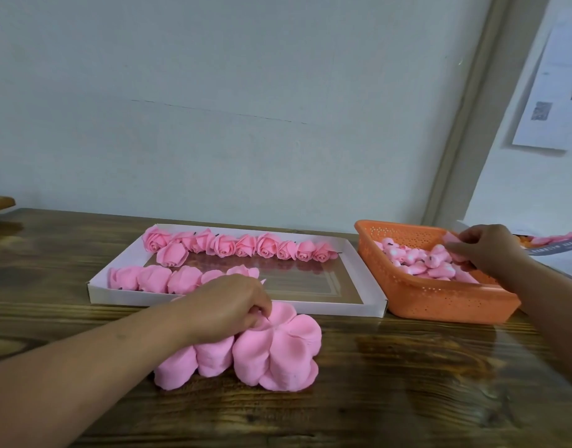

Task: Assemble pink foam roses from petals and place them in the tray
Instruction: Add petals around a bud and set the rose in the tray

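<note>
Head view: saw a stack of pink foam petals (pixel 271 354) lying flat on the wooden table (pixel 407 383), just in front of the white tray (pixel 368 307). Ran roughly left to right as a soft, lumpy row, long axis along the table edge, with the topmost flower-shaped layer at the right end facing up, its rounded lobes spread around a centre dimple. Looked matte, spongy and faintly creased.

Found the left hand (pixel 226 305) resting on the stack's upper left part, fingers curled and pinching at the centre of the top layer. Found the right hand (pixel 485 250) well apart from it, reaching into the orange basket (pixel 439 305), fingers curled and pinching a pale pink piece (pixel 452 239) above the heap of pink buds (pixel 420 263) inside. Could not tell exactly what that piece was.

Noted the tray as a shallow white cardboard rectangle with a glossy, reflective bottom, its long side parallel to the wall (pixel 213 108). Counted a row of finished roses (pixel 233 245) along its far side, lying on their sides with the spiralled faces turned toward the camera, and a shorter row of roses (pixel 155 278) at the near left, facing away with rounded backs showing. Saw the basket as perforated plastic, touching or just beside the tray's right end. Table surface dark, glossy, strongly grained.
</note>
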`<move>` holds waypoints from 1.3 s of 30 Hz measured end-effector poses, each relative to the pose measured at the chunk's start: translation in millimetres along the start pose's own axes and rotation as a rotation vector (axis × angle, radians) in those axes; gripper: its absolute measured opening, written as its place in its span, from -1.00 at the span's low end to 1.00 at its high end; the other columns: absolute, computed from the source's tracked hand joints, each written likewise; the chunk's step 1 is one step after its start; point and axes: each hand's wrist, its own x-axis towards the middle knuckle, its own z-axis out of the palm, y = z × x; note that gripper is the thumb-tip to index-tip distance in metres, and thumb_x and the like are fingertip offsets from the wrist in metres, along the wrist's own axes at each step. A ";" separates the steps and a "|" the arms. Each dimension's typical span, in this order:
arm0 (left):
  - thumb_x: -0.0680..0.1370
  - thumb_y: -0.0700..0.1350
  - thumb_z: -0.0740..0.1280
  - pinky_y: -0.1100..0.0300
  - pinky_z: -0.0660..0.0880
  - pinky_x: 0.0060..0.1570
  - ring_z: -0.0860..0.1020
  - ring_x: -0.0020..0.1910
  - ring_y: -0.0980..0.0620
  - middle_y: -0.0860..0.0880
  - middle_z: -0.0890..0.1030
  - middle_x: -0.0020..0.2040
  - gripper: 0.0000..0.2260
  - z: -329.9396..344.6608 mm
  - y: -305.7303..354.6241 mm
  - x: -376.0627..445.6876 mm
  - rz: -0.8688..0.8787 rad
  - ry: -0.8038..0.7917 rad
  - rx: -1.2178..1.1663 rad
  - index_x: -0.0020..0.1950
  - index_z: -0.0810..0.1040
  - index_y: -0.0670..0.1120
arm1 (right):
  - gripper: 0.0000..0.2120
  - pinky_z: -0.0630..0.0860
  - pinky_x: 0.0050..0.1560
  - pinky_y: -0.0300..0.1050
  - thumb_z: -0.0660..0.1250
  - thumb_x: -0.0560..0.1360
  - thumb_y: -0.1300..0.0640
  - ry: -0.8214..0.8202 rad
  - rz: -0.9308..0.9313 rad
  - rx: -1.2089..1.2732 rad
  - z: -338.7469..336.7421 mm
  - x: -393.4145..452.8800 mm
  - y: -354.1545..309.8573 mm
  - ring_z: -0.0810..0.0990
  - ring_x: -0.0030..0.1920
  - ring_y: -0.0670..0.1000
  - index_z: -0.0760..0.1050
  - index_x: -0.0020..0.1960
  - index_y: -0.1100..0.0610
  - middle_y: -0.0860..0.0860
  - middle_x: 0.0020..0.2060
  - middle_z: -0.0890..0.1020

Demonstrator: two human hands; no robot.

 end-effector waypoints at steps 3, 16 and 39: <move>0.54 -0.04 0.27 0.05 0.47 -0.11 0.49 -0.16 0.06 0.01 0.61 -0.14 -0.84 2.0 1.6 -2.8 -0.005 0.053 0.026 -0.10 0.62 -0.05 | -0.86 0.46 -0.36 -0.15 0.41 0.46 0.21 -0.008 0.008 0.013 1.3 -0.5 1.7 0.57 -0.39 0.10 0.54 -0.18 0.28 0.22 -0.35 0.62; 0.53 -0.09 0.30 0.14 0.42 -0.04 0.48 -0.08 0.09 0.06 0.57 -0.11 -0.95 -17.6 4.5 -12.5 -0.009 0.004 -0.050 -0.09 0.53 -0.05 | -0.85 0.57 -0.14 0.07 0.34 0.52 0.15 0.011 -0.045 0.044 13.9 -3.5 2.1 0.61 -0.27 0.22 0.53 -0.12 0.25 0.18 -0.30 0.62; 0.49 -0.32 0.38 0.14 0.57 -0.16 0.60 -0.25 -0.03 -0.11 0.65 -0.26 -0.92 -40.2 32.9 -14.6 -0.577 0.063 -1.242 -0.17 0.60 -0.18 | -0.77 0.57 -0.24 -0.14 0.45 0.42 0.22 -0.169 -0.106 0.593 33.4 -45.2 -54.8 0.62 -0.23 0.04 0.60 0.08 0.17 0.08 -0.16 0.68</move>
